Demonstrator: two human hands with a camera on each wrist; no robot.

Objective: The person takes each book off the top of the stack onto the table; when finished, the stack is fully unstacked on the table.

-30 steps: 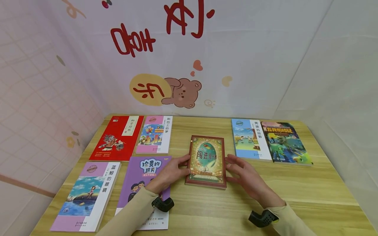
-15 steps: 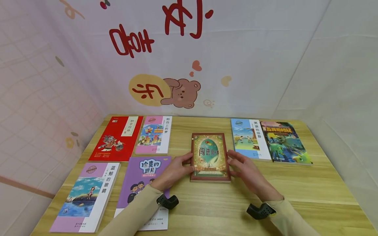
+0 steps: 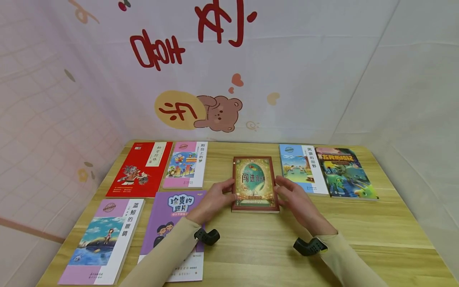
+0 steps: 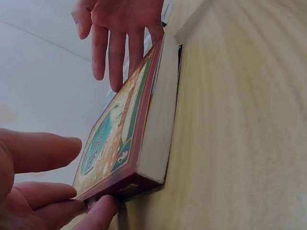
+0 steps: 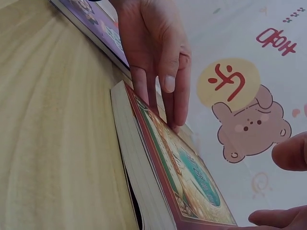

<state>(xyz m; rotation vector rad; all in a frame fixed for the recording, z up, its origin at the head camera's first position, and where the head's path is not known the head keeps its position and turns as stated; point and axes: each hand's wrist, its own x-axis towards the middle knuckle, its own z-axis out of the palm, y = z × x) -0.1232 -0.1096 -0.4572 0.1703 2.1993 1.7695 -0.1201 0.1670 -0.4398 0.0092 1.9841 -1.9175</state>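
A thick book with a dark red border and a green oval on its cover (image 3: 255,185) lies flat on the table, front up. My left hand (image 3: 215,200) touches its left edge, the spine side, with fingers extended. At the opposite edge is my right hand (image 3: 298,204), its fingers fairly straight along the side. In the left wrist view the book (image 4: 156,124) shows its page block, and the right hand (image 4: 127,19) has its fingers spread beside the far edge. The right wrist view shows the left hand (image 5: 156,48) along the spine side. Neither hand curls round the book.
Left on the wooden table (image 3: 247,251) lie a red book (image 3: 140,171), a pink-and-white book (image 3: 184,165), a purple book (image 3: 175,207) partly under my left forearm, and a lilac book (image 3: 102,241). Back right are a blue-and-white book (image 3: 303,169) and a colourful book (image 3: 346,173). A printed curtain (image 3: 305,79) stands behind.
The red-bordered book has slid away from me toward the back of the table and a little to the right, then straightened. Both hands moved along with it at its sides.
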